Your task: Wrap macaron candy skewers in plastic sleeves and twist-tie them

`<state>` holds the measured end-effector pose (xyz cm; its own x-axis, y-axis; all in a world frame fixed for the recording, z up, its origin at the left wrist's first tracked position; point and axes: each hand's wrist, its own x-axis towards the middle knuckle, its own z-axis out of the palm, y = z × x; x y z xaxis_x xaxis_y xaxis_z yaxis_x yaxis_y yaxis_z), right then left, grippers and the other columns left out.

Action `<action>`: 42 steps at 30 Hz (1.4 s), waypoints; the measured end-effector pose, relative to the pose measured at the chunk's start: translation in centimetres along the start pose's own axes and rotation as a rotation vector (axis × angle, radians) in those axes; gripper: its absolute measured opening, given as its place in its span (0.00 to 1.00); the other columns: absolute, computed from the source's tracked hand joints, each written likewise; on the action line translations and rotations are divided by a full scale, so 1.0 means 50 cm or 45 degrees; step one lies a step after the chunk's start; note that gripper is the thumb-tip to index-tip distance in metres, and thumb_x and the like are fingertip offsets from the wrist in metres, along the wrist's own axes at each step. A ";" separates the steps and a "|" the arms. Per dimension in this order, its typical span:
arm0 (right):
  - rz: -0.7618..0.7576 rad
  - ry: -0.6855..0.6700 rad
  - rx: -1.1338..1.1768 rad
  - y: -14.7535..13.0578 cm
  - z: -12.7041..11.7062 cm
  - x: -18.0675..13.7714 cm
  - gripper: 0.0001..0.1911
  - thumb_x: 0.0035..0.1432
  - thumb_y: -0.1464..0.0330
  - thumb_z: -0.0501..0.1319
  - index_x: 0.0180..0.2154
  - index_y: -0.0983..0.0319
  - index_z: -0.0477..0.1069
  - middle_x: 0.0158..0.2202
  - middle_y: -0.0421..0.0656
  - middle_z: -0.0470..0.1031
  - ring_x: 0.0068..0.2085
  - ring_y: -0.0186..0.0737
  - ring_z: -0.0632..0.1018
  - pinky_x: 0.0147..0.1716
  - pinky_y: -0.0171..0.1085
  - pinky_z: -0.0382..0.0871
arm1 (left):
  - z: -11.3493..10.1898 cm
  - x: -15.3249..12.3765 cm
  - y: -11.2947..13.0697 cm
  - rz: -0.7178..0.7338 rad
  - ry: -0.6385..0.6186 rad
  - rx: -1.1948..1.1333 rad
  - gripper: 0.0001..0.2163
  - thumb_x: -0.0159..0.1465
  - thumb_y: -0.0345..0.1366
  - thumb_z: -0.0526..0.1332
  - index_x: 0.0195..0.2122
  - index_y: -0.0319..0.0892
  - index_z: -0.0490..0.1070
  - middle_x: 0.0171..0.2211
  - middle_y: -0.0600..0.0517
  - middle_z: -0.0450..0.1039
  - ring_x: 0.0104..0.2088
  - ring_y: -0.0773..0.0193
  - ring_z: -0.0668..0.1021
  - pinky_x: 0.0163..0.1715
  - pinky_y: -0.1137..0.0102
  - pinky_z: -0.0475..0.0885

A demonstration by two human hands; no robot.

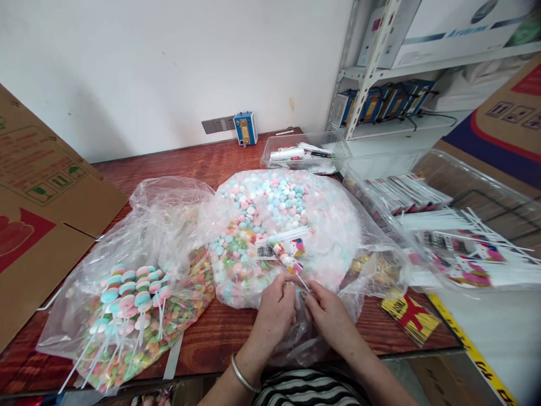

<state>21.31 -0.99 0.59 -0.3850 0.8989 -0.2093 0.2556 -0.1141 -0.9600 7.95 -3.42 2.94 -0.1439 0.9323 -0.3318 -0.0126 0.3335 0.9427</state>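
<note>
Right now both hands are meeting at the near edge of the wooden table, at about six o'clock. The left hand and the right hand are each pinching narrowly on the lower end of a candy stick, fingertips nearly touching each other. The stick's long axis is running from the fingers up toward eleven o'clock, with its wrapped, candy-bearing end pointing away from the person and lying over a big clear bag of pastel round candies. A silver bangle is sitting on the left wrist.

Off at eight o'clock, a second clear bag is holding colourful candy rings, and a bunch of finished lollipops is resting on top of it, their white sticks pointing toward the table's near edge. A cardboard box is leaning at nine o'clock. At twelve o'clock a small clear tray is holding pens, just past the pastel bag. At three o'clock a large clear bin is holding white sticks and printed wrappers, and a metal shelf is standing behind it.
</note>
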 end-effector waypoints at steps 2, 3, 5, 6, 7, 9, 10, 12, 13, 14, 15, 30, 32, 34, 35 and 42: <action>0.051 -0.080 0.063 0.004 0.003 0.005 0.13 0.62 0.58 0.52 0.31 0.59 0.67 0.17 0.34 0.68 0.14 0.33 0.66 0.14 0.31 0.56 | -0.002 0.007 -0.003 -0.052 0.107 -0.084 0.12 0.62 0.47 0.56 0.36 0.43 0.67 0.22 0.56 0.69 0.15 0.68 0.70 0.15 0.74 0.63; 0.066 -0.098 0.084 0.006 0.005 0.008 0.15 0.62 0.56 0.51 0.30 0.59 0.66 0.16 0.33 0.67 0.12 0.32 0.64 0.12 0.31 0.53 | -0.002 0.011 -0.005 -0.083 0.130 -0.135 0.14 0.61 0.49 0.57 0.35 0.43 0.65 0.25 0.55 0.70 0.17 0.68 0.72 0.16 0.73 0.65; 0.085 -0.103 0.126 0.008 0.011 0.017 0.16 0.63 0.55 0.50 0.30 0.59 0.64 0.16 0.33 0.68 0.11 0.30 0.63 0.11 0.29 0.51 | -0.003 0.018 -0.010 -0.114 0.132 -0.205 0.17 0.59 0.52 0.59 0.36 0.42 0.64 0.29 0.54 0.71 0.18 0.67 0.74 0.17 0.72 0.68; 0.086 -0.092 0.142 0.008 0.014 0.022 0.16 0.63 0.55 0.50 0.29 0.58 0.63 0.16 0.32 0.67 0.11 0.30 0.62 0.11 0.29 0.51 | -0.004 0.022 -0.013 -0.105 0.131 -0.218 0.17 0.59 0.52 0.59 0.36 0.42 0.64 0.29 0.54 0.71 0.19 0.67 0.74 0.18 0.72 0.69; 0.080 -0.077 0.154 0.008 0.017 0.026 0.16 0.63 0.55 0.50 0.29 0.58 0.62 0.15 0.31 0.66 0.11 0.29 0.61 0.11 0.29 0.51 | -0.005 0.024 -0.015 -0.095 0.138 -0.226 0.18 0.59 0.52 0.59 0.37 0.42 0.64 0.29 0.54 0.71 0.20 0.67 0.75 0.19 0.72 0.70; 0.048 -0.040 0.172 0.005 0.022 0.029 0.15 0.64 0.56 0.50 0.29 0.58 0.61 0.15 0.31 0.64 0.12 0.29 0.60 0.12 0.29 0.50 | -0.009 0.025 -0.014 -0.060 0.209 -0.258 0.19 0.59 0.52 0.61 0.37 0.41 0.65 0.30 0.53 0.72 0.23 0.67 0.76 0.22 0.72 0.71; 0.032 -0.023 0.183 0.002 0.023 0.027 0.15 0.64 0.56 0.50 0.30 0.58 0.61 0.16 0.31 0.63 0.12 0.29 0.60 0.12 0.29 0.50 | -0.012 0.023 -0.009 -0.034 0.265 -0.302 0.19 0.58 0.52 0.62 0.37 0.41 0.66 0.31 0.52 0.73 0.26 0.66 0.77 0.25 0.71 0.72; -0.026 0.007 0.170 -0.005 0.025 0.015 0.15 0.66 0.55 0.49 0.32 0.58 0.62 0.18 0.32 0.64 0.13 0.30 0.61 0.13 0.30 0.52 | -0.017 0.017 0.007 0.012 0.301 -0.465 0.19 0.58 0.50 0.64 0.39 0.40 0.69 0.35 0.49 0.75 0.32 0.64 0.78 0.33 0.69 0.74; -0.074 0.025 0.130 -0.009 0.026 0.006 0.15 0.66 0.56 0.48 0.33 0.58 0.62 0.18 0.32 0.64 0.14 0.30 0.62 0.14 0.31 0.53 | -0.018 0.013 0.019 0.027 0.264 -0.572 0.18 0.58 0.49 0.65 0.40 0.39 0.70 0.37 0.48 0.76 0.35 0.63 0.78 0.37 0.68 0.73; -0.141 0.050 0.065 -0.013 0.027 -0.003 0.15 0.67 0.57 0.48 0.33 0.58 0.63 0.19 0.33 0.65 0.15 0.31 0.63 0.15 0.31 0.54 | -0.019 0.008 0.031 0.038 0.194 -0.680 0.17 0.58 0.48 0.65 0.40 0.39 0.72 0.38 0.47 0.77 0.37 0.63 0.78 0.40 0.68 0.72; -0.220 0.081 -0.016 -0.017 0.028 -0.013 0.15 0.67 0.58 0.48 0.32 0.58 0.63 0.19 0.34 0.65 0.16 0.32 0.64 0.16 0.32 0.56 | -0.018 0.004 0.043 0.047 0.117 -0.775 0.16 0.59 0.46 0.66 0.40 0.38 0.73 0.38 0.46 0.77 0.38 0.62 0.78 0.41 0.67 0.72; -0.293 0.272 0.285 -0.059 0.043 -0.017 0.18 0.65 0.56 0.54 0.52 0.58 0.60 0.41 0.45 0.73 0.30 0.37 0.75 0.27 0.35 0.71 | 0.032 -0.015 0.032 0.232 0.274 -0.846 0.07 0.58 0.39 0.66 0.31 0.42 0.75 0.28 0.55 0.74 0.31 0.67 0.73 0.37 0.72 0.68; -0.297 0.327 0.290 -0.070 0.043 -0.006 0.15 0.65 0.57 0.56 0.47 0.59 0.63 0.38 0.43 0.73 0.30 0.36 0.74 0.27 0.34 0.70 | 0.032 -0.014 0.029 0.281 0.294 -0.697 0.07 0.59 0.39 0.66 0.32 0.42 0.76 0.30 0.54 0.75 0.34 0.65 0.74 0.40 0.71 0.68; -0.334 0.363 0.254 -0.077 0.043 0.004 0.10 0.66 0.59 0.55 0.40 0.59 0.66 0.33 0.41 0.72 0.30 0.36 0.73 0.28 0.33 0.69 | 0.029 -0.017 0.029 0.349 0.326 -0.496 0.07 0.60 0.40 0.65 0.33 0.42 0.78 0.32 0.52 0.75 0.36 0.63 0.74 0.42 0.69 0.68; -0.366 0.371 0.239 -0.078 0.043 0.008 0.10 0.66 0.60 0.54 0.38 0.59 0.66 0.32 0.40 0.71 0.31 0.37 0.73 0.29 0.33 0.69 | 0.025 -0.020 0.030 0.399 0.351 -0.383 0.07 0.60 0.39 0.65 0.33 0.42 0.79 0.33 0.51 0.76 0.38 0.61 0.74 0.44 0.68 0.68; -0.672 0.484 0.056 -0.073 0.043 -0.004 0.05 0.65 0.68 0.57 0.37 0.58 0.71 0.32 0.40 0.72 0.35 0.38 0.73 0.36 0.35 0.68 | -0.005 -0.043 0.036 0.619 0.519 0.162 0.07 0.61 0.36 0.64 0.36 0.49 0.82 0.39 0.49 0.76 0.46 0.56 0.74 0.50 0.66 0.66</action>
<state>18.55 -1.65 3.72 -0.1064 0.9248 0.3652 0.0779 0.3739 -0.9242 7.96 -4.84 5.37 -0.4684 0.8615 0.1961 0.2625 -0.0762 0.9619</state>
